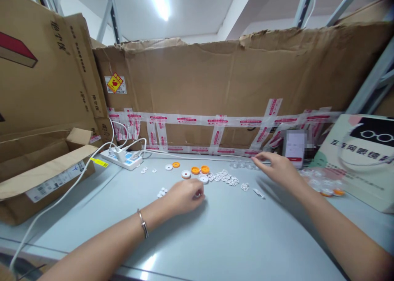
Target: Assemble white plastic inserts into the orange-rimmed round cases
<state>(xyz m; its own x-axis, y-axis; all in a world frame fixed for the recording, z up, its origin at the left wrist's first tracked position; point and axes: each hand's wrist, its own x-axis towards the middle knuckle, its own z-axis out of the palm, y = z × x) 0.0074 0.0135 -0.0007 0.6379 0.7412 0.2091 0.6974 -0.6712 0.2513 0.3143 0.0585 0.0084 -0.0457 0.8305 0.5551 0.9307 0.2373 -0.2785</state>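
White pieces (226,177) between the hands (187,195)

At the bottom, the smooth tabletop (234,240) is gleaming. Mid-frame, plastic rings (205,169) are looking smooth; above, cardboard (184,79) is looking matt.

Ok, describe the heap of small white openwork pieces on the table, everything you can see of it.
The heap is a loose, low scatter of small white pieces pierced with holes, some overlapping, plastic by their look. It lies on the pale blue-grey table, just right of a white ring; one similar piece sits apart, farther right. Neither the left hand nor the right hand touches it. Finer detail is blurred.
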